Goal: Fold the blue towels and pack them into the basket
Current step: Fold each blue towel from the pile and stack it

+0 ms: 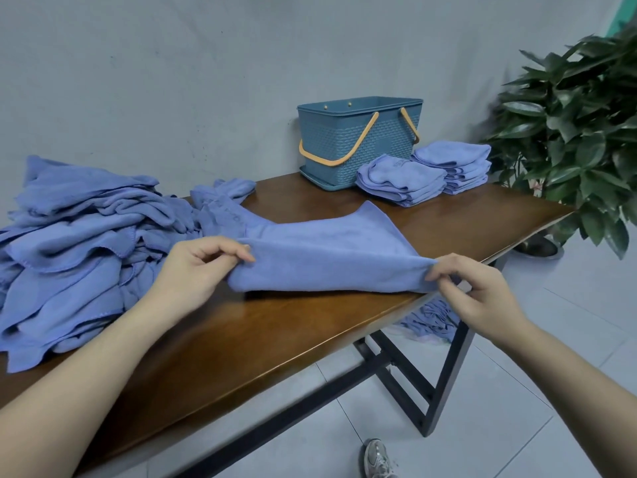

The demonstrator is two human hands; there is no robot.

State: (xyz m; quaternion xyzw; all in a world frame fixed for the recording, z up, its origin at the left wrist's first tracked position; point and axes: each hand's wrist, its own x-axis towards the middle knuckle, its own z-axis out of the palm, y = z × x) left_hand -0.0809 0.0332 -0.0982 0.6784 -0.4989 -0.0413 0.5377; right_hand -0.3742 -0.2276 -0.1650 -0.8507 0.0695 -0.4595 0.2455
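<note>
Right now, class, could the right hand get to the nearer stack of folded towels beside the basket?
Probably yes: bare table lies between the right hand and the nearer stack, but that hand pinches the towel and must release it first.

The towel (324, 260) under fold, the unfolded pile (79, 243) and the two folded stacks (400, 179) (455, 163) are uniform periwinkle blue. The basket (348, 139) is teal-blue with an embossed woven pattern on its walls and pale orange handles (339, 146). The worktop (262, 332) is glossy reddish-brown on a black frame (444, 377); the plant (579, 132) is dark green, the floor (517, 426) pale grey tile.
</note>
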